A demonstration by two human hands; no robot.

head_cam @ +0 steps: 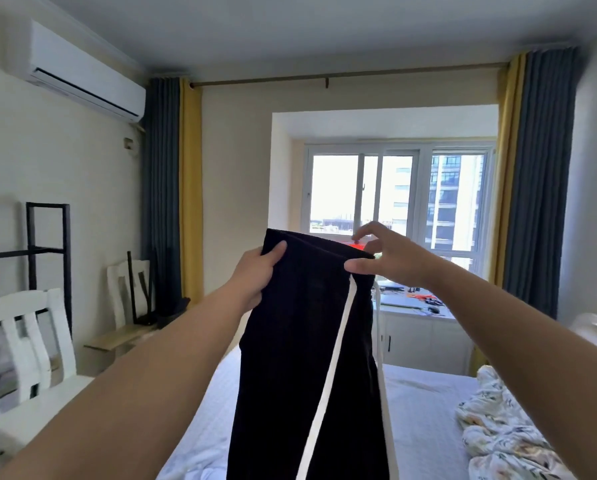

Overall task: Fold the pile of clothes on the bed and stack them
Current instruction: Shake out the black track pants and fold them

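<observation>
I hold the black soft-knit trousers with white side stripes (311,358) up by the waistband; my left hand (255,275) grips one corner, thumb in front, fingers curled behind; my right hand (383,258) pinches the other corner, its outer fingers lifted free; the legs hang straight below my grip, over the white-sheeted bed (425,403). The cloth looks light, limp, not slippery; I judge the waistband corners the best hold. A crumpled floral garment (498,431) lies well below my right hand.
</observation>
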